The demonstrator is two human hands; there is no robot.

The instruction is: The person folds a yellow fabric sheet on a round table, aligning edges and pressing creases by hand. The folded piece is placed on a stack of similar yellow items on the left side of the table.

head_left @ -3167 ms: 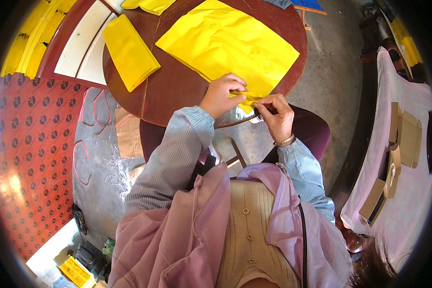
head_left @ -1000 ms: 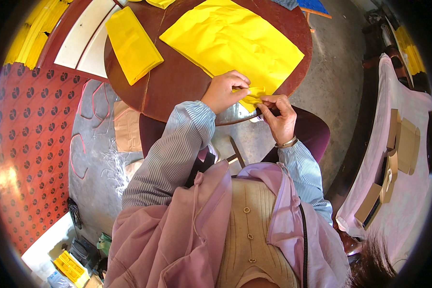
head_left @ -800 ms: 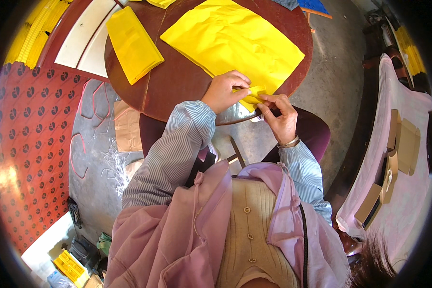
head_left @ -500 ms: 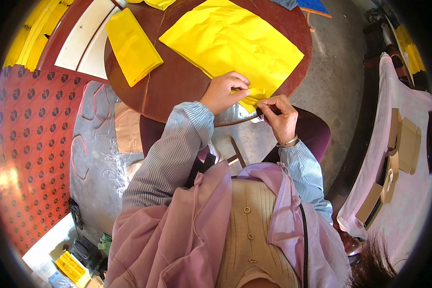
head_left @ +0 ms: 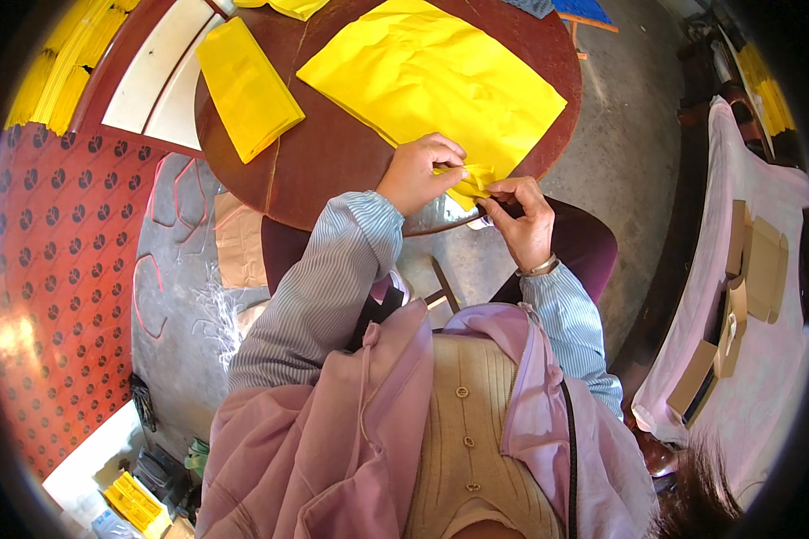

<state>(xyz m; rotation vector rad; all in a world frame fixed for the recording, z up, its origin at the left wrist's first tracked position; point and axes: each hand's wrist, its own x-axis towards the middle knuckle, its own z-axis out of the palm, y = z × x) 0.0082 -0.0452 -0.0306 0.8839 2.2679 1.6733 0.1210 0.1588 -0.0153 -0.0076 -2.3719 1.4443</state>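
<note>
A large yellow sheet (head_left: 440,76), which looks like cloth or a flat bag, lies over the round brown table (head_left: 333,180). Its near corner is bunched up at the table's near edge. My left hand (head_left: 425,171) pinches the gathered part between thumb and fingers. Just to the right, my right hand (head_left: 521,218) pinches the same bunched edge with thumb and forefinger. Fine detail between the fingertips is too small to make out. A folded yellow bundle (head_left: 247,90) rests at the left of the table, apart from both hands.
More yellow material (head_left: 288,7) and a grey cloth (head_left: 532,7) lie at the table's far edge. To the left are a red patterned panel (head_left: 72,269) and brown paper (head_left: 238,242) on the floor. Opened cardboard boxes (head_left: 764,269) lie on a pink cover at right.
Both hands keep their pinch on the yellow sheet's near corner. My right hand has shifted slightly left at the bunched edge; little else differs.
</note>
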